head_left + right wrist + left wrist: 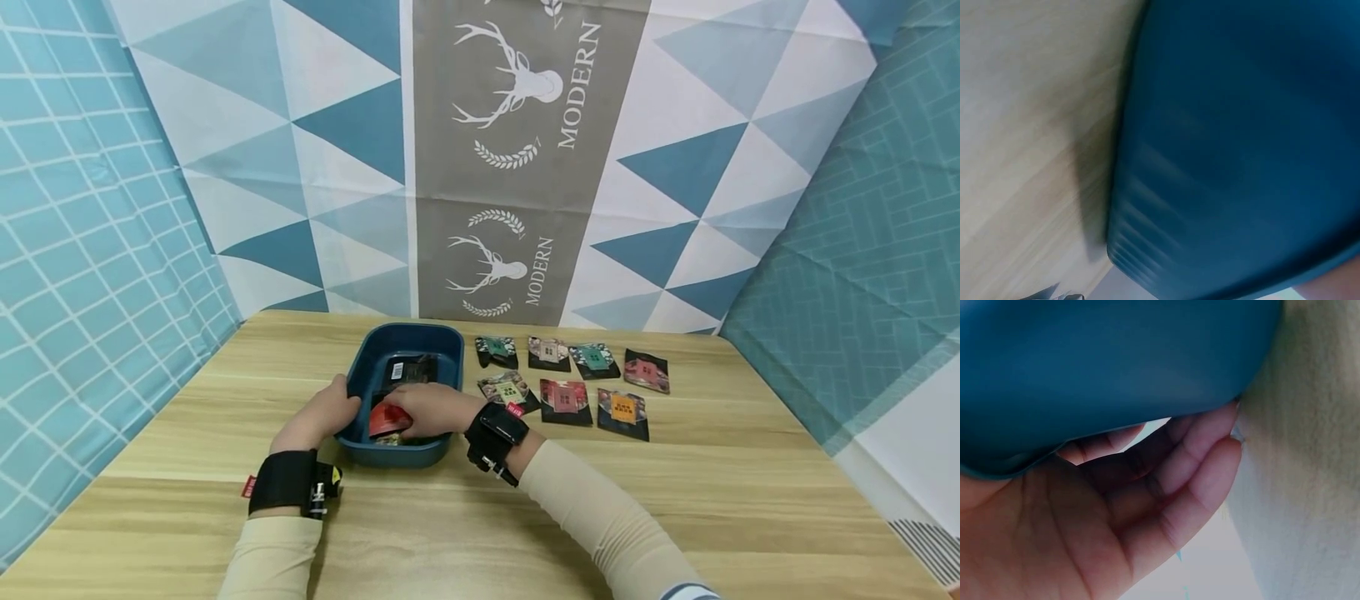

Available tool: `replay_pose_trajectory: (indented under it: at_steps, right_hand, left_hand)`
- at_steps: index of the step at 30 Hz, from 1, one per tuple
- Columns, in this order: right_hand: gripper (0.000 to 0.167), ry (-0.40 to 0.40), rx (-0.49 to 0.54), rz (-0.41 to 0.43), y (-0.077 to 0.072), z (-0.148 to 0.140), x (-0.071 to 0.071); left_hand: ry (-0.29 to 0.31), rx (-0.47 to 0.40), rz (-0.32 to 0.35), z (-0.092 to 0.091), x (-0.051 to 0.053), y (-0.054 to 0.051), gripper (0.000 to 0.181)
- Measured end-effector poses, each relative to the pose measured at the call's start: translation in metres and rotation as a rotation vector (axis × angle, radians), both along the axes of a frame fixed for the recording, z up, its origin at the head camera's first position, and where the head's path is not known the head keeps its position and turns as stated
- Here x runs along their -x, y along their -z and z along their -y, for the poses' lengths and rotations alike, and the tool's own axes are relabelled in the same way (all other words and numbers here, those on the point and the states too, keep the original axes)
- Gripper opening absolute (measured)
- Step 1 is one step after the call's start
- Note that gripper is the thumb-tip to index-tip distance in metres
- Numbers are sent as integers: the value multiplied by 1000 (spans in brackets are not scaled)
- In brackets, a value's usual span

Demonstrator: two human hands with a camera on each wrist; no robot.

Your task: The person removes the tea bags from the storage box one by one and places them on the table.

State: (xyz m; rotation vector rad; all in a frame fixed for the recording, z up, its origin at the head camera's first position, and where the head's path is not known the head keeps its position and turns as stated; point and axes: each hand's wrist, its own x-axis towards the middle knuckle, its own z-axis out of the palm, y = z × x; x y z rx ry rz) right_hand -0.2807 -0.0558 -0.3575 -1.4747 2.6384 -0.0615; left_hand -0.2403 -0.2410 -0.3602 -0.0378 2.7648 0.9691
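A dark blue plastic bin [401,456] stands on the table at centre left, with several packets inside. My left hand [318,414] grips its left rim. In the left wrist view, the fingers [1175,512] curl along the outer wall of the bin [1116,356], close to the tabletop. Reaching over the right rim, my right hand [435,407] pinches a red and black packet [385,421] inside the bin. Behind it lies a black packet [399,369] with a white barcode label. In the right wrist view the bin's ribbed outer wall [1222,156] hides the right fingers.
Right of the bin, small packets lie in two loose rows, among them a green one [595,359], a red one [566,401], an orange one [623,413] and a dark red one [647,370]. A patterned cloth [360,167] hangs behind the wooden table [420,533].
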Motion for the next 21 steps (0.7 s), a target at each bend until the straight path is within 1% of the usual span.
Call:
replay_pose_trajectory:
  at_steps: [6,10,15,21]
  right_hand:
    - [56,25,-20,54,0,1,1]
    - [56,40,-39,73,1,2,1]
    - [55,38,-43,63,2,3,2]
    - [52,28,-41,41,2,2,0]
  left_hand:
    - [1,3,1,0,0,0,56]
    - [-7,0,10,-1,0,-1,56]
    - [-21,-6,11,-1,0,-1,52]
    - [-8,6,-8,0,1,1,51]
